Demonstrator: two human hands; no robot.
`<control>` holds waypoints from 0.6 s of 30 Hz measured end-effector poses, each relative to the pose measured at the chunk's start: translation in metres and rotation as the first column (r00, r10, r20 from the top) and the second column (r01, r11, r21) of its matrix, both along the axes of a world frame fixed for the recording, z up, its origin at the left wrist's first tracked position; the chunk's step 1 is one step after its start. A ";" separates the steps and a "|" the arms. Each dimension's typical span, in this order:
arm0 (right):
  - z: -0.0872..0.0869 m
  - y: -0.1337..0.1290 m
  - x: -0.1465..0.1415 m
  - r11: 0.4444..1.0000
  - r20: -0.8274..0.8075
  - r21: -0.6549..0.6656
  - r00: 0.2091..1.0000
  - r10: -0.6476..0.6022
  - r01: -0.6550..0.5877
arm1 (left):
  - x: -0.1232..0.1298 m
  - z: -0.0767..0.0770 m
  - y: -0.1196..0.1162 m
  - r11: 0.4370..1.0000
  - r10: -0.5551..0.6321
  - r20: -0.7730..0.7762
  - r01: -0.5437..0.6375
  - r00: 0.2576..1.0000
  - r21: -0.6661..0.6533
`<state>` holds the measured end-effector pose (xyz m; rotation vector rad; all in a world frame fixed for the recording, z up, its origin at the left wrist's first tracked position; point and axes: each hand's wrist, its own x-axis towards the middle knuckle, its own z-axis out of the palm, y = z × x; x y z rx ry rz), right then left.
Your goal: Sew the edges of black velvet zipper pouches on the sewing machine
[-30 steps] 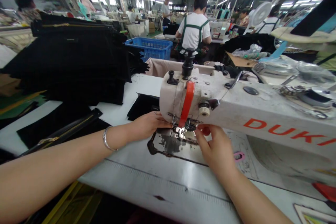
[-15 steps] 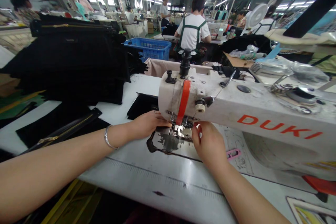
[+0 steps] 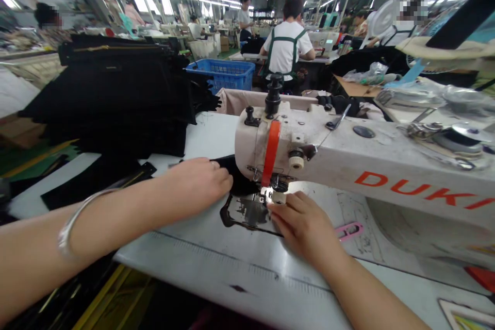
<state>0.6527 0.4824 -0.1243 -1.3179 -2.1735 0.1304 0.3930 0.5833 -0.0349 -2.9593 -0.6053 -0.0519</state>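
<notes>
The dark black, flat fabric piece [image 3: 242,181] lies at the centre of the frame, on the pale, smooth counter [image 3: 209,255], partly hidden behind the head of the white sewing machine with red lettering [image 3: 325,149]. The left hand [image 3: 203,181], left of centre, is loosely curled beside the piece's near edge; its fingertips are hidden, so I cannot tell whether it pinches the cloth. The right hand [image 3: 303,219], right of centre, has thumb and forefinger drawn close together by the shiny metal needle plate [image 3: 247,211]; whether anything sits between them cannot be told.

The piece looks light, soft and hardly fragile, likely to slide easily over the polished metal. Its near left edge seems the best hold, fingers flat and clear of the needle area.
</notes>
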 end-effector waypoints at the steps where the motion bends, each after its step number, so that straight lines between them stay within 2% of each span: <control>1: -0.002 0.002 -0.003 1.000 0.024 -0.005 1.000 -0.019 0.019 | 0.001 0.005 -0.020 1.000 -0.016 -0.083 0.018 0.996 0.018; 4: -0.007 0.007 -0.009 0.989 0.031 -0.026 0.989 -0.146 0.146 | 0.009 0.011 -0.077 0.999 -0.053 -0.211 0.054 0.976 -0.002; 6: -0.008 0.008 -0.009 0.984 0.032 -0.009 0.983 -0.180 0.181 | 0.017 0.011 -0.101 0.996 -0.070 -0.236 0.056 0.969 -0.063; 7: -0.008 0.006 -0.009 0.988 0.038 0.007 0.987 -0.157 0.157 | 0.021 0.010 -0.105 0.992 -0.059 -0.229 0.031 0.972 -0.124; 8: -0.008 0.004 -0.009 0.995 0.051 0.023 0.994 -0.096 0.095 | 0.025 0.009 -0.106 0.975 -0.049 -0.216 0.000 0.975 -0.221; 10: -0.006 -0.002 -0.008 0.996 0.085 0.032 0.993 0.083 -0.086 | 0.030 0.005 -0.095 0.891 -0.025 -0.163 -0.052 0.986 -0.451; 11: -0.006 -0.005 -0.009 0.985 0.094 0.023 0.981 0.167 -0.170 | 0.032 0.000 -0.085 0.844 0.006 -0.115 -0.067 0.993 -0.532; 12: -0.005 -0.008 -0.009 0.974 0.094 0.010 0.970 0.226 -0.228 | 0.032 -0.006 -0.075 0.821 0.045 -0.049 -0.065 0.998 -0.567; 13: -0.004 -0.010 -0.010 0.967 0.084 -0.004 0.963 0.254 -0.255 | 0.032 -0.015 -0.065 0.833 0.084 0.029 -0.054 0.996 -0.550; 15: -0.002 -0.012 -0.012 0.966 0.051 -0.026 0.965 0.258 -0.257 | 0.030 -0.036 -0.048 0.916 0.109 0.197 -0.021 0.974 -0.400; 18: -0.001 -0.012 -0.016 0.965 0.050 -0.052 0.964 0.260 -0.257 | 0.027 -0.067 -0.037 0.969 0.020 0.269 0.047 0.963 -0.242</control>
